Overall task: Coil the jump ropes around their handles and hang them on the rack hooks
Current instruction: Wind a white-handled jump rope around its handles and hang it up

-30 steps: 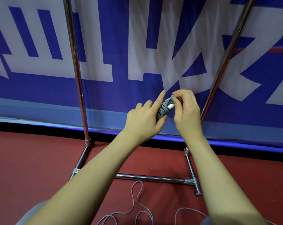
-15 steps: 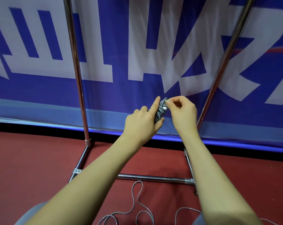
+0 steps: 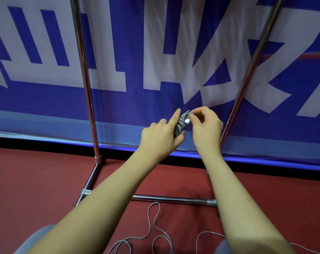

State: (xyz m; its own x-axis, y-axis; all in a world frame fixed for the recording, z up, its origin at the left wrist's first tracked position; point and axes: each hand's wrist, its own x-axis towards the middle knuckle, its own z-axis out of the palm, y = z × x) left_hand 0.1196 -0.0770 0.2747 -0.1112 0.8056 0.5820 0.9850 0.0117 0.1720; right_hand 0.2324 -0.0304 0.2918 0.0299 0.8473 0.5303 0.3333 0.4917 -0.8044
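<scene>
- Head view: I see the left hand (image 3: 160, 137) gripping the coiled jump rope (image 3: 181, 123), index finger extended, held up between the rack (image 3: 86, 83) uprights.
- The right hand (image 3: 206, 126) pinches the coil's top end.
- A loose jump rope (image 3: 152, 224) lies on the floor (image 3: 36, 184).

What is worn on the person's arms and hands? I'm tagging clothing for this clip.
Nothing shows: the left hand and the right hand are bare, without gloves, rings or a watch, and both forearms are uncovered, with no sleeve in view.
</scene>
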